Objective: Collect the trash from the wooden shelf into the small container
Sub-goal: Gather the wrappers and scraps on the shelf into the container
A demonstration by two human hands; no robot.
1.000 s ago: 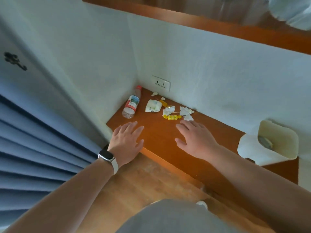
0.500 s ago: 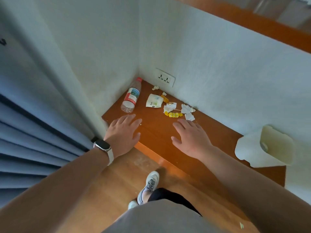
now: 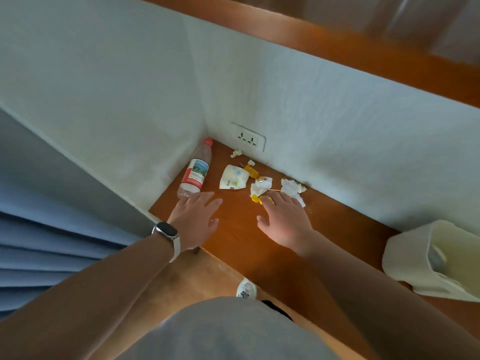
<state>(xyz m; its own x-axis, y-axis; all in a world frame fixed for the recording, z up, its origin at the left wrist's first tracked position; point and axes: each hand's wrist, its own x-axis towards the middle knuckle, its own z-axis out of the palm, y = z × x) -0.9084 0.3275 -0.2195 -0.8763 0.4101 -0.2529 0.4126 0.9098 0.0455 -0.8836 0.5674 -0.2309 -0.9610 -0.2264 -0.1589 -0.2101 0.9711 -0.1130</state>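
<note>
Both hands, fingers spread and empty, have advanced over the wooden shelf [image 3: 239, 229]. The right hand [image 3: 283, 219] now reaches the yellow wrapper [image 3: 256, 198], and the left hand [image 3: 196, 219] nears the plastic bottle [image 3: 196, 172]. Collecting seems about to start.

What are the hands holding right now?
Nothing yet. Both the left hand and the right hand are open over the shelf; the right fingertips are just at a yellow wrapper.
</note>
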